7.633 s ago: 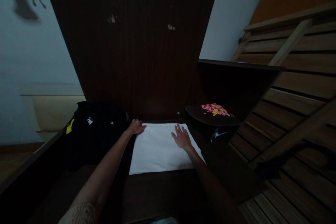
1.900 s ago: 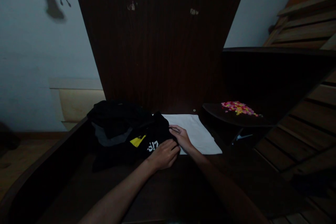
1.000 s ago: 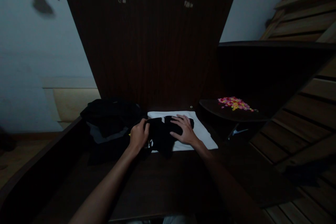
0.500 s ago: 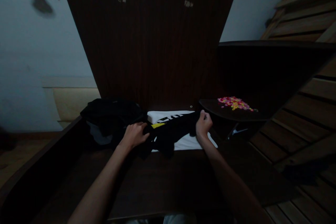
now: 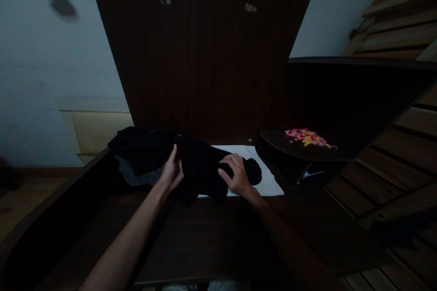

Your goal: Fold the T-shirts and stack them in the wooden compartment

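A black garment lies spread across a folded white cloth, and a rounded black end of it rests on the white. My left hand is at the garment's left part, thumb raised and apart from the fingers, which are partly lost against the dark fabric. On the right, my right hand touches the garment from above, its fingers bent and the thumb spread away. Left of both hands sits a heap of dark clothing with a grey patch.
Small pink and yellow pieces lie on a curved shelf at right. Beneath it shows a dark item with a white swoosh. A tall dark wooden panel stands behind, and a raised side edge bounds the left.
My right hand has moved left from the white cloth's right side and loosened from a pinch. The black garment now covers the printed lettering and yellow patch. My left thumb has risen.
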`<control>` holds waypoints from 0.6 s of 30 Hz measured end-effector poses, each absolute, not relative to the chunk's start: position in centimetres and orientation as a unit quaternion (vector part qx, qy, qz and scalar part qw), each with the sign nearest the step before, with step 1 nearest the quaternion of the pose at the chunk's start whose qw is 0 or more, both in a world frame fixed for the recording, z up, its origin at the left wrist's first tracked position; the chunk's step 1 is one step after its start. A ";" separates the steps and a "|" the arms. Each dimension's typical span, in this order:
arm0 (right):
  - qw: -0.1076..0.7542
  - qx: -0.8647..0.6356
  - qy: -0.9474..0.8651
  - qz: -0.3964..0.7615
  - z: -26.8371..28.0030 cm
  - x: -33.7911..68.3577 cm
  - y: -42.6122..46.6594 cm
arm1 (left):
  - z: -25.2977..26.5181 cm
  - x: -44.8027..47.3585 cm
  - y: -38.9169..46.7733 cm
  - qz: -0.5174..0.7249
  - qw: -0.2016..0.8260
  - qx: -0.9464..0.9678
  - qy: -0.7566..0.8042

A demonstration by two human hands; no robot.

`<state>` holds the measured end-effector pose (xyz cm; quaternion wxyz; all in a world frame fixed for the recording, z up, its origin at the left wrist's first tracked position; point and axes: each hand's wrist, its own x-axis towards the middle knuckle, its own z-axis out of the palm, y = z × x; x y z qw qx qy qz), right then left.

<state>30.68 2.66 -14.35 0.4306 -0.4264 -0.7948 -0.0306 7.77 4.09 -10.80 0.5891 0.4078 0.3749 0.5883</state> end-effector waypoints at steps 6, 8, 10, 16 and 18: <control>0.252 -0.358 -0.899 0.015 -14.6 29.6 2.4 | -10.8 7.6 3.7 0.644 0.567 0.346 0.380; 0.267 -0.371 -0.889 0.016 -14.9 29.8 2.9 | -10.5 7.4 3.8 0.672 0.550 0.322 0.377; 0.297 -0.380 -0.875 0.020 -14.9 30.3 3.4 | -10.0 7.0 3.9 0.702 0.534 0.293 0.369; 0.403 -0.430 -0.807 0.045 -13.7 32.0 3.9 | -8.4 4.2 4.3 0.738 0.514 0.233 0.370; 0.456 -0.462 -0.758 0.063 -13.2 32.6 4.0 | -8.1 3.0 4.4 0.740 0.514 0.202 0.383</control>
